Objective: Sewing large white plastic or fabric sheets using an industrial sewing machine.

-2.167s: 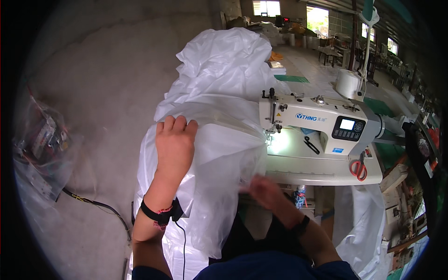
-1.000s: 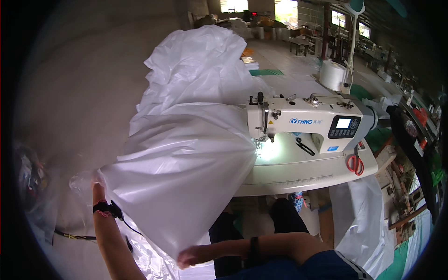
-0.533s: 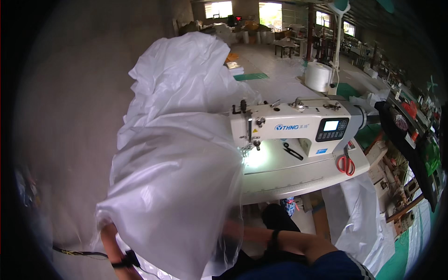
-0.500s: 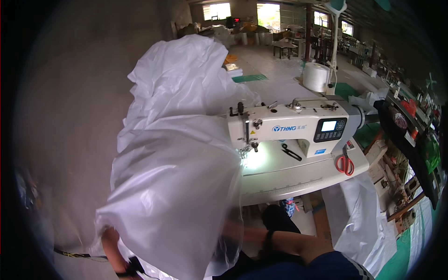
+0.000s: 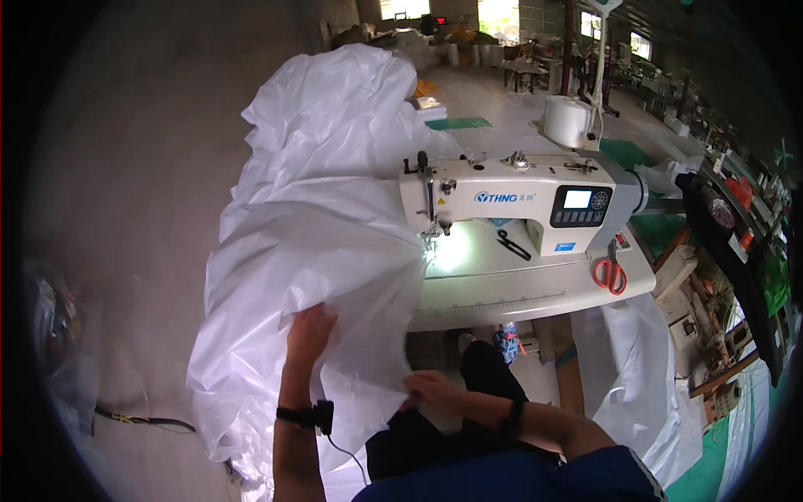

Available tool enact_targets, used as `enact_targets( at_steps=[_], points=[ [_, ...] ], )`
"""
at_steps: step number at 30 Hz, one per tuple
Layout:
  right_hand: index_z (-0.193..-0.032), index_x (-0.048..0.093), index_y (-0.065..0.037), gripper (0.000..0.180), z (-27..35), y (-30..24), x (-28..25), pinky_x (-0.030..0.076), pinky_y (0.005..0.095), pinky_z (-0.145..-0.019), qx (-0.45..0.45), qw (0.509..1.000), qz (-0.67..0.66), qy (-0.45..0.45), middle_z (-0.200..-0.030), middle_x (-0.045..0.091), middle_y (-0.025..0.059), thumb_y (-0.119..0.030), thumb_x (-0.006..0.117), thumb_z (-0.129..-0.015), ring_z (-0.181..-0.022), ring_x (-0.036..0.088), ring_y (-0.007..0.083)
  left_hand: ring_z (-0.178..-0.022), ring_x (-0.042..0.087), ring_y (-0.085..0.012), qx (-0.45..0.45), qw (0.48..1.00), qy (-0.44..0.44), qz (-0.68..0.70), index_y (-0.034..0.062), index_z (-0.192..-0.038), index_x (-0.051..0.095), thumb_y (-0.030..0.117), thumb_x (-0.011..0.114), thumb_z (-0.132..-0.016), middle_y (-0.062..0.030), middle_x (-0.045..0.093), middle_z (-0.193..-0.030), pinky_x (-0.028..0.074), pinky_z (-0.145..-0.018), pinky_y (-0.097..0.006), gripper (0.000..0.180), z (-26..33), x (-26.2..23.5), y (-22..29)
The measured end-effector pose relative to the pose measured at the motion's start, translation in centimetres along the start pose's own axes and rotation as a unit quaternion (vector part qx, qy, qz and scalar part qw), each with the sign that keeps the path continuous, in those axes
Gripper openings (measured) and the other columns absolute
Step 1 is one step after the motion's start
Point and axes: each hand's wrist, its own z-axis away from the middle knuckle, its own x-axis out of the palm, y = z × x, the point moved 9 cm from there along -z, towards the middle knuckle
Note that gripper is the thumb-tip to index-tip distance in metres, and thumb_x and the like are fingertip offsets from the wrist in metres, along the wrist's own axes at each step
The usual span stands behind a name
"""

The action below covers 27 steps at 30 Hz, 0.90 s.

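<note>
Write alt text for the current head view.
A person's left hand touches white plastic sheeting bunched beside a lit sewing machine, the right hand at the sheeting's edge. The sheeting reaches the needle area; red-handled scissors lie on the white worktop.

1. Metal scissors with red loop handles (image 5: 610,273), lying at the right.
2. Slim black thread snips (image 5: 515,247), left of the scissors.
3. Black cable with yellow marking (image 5: 146,419) on the grey concrete floor (image 5: 150,251).
4. Bright rectangular window (image 5: 414,7) at the far end.
</note>
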Motion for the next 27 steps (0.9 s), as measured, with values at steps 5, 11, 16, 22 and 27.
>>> enact_targets(
  at_steps=[5,11,16,22,27],
  points=[
    [-0.093,0.06,-0.001,0.025,10.2,-2.7,-2.2,0.047,0.0276,-0.075,0.06,0.989,0.134,0.037,-0.086,0.061,0.0059,-0.023,0.05,-0.092,-0.079,0.061,0.0147,-0.107,0.052,-0.0277,0.007,0.988,0.009,-0.151,0.0131,-0.111,0.058,0.037,0.063,-0.077,-0.0079,0.056,-0.113,0.039,-0.088,-0.047,0.042,-2.3,-1.5,2.5],
    [-0.119,0.051,-0.002,0.044,9.0,-0.3,-3.6,0.042,0.0282,-0.088,0.018,0.976,0.217,-0.025,-0.107,0.058,0.0081,-0.031,0.06,-0.087,-0.101,0.052,0.0153,-0.103,0.051,-0.0256,0.036,0.98,0.102,-0.17,0.0154,-0.107,0.059,0.034,0.06,-0.079,-0.0043,0.054,-0.107,0.037,-0.087,-0.047,0.033,-1.6,-0.5,0.6],
    [-0.124,0.046,0.0,0.055,0.9,2.5,1.6,0.042,0.0341,-0.091,-0.116,0.937,0.321,-0.078,-0.116,0.056,0.0133,-0.032,0.065,-0.084,-0.106,0.052,0.0231,-0.09,0.057,-0.0268,0.135,0.981,0.084,-0.109,0.0144,-0.101,0.061,0.029,0.062,-0.077,-0.0055,0.058,-0.096,0.046,-0.074,-0.042,0.028,-4.7,0.9,1.0],
    [-0.121,0.051,0.001,0.038,-1.7,9.9,8.1,0.041,0.0372,-0.095,0.028,0.943,0.213,-0.255,-0.116,0.057,0.0187,-0.017,0.057,-0.088,-0.109,0.053,0.0282,-0.09,0.056,-0.0311,0.14,0.974,0.066,-0.167,0.0104,-0.1,0.059,0.022,0.062,-0.076,-0.0108,0.057,-0.094,0.047,-0.074,-0.042,0.027,-4.1,-0.5,-2.6],
    [-0.122,0.051,0.002,0.041,7.7,7.0,2.9,0.04,0.0354,-0.096,-0.278,0.762,0.35,-0.469,-0.117,0.057,0.0175,-0.019,0.058,-0.088,-0.11,0.053,0.026,-0.094,0.055,-0.0313,0.159,0.977,0.062,-0.129,0.0084,-0.104,0.059,0.021,0.063,-0.075,-0.0112,0.057,-0.098,0.046,-0.08,-0.041,0.032,-1.6,-0.8,0.1]
  ],
)
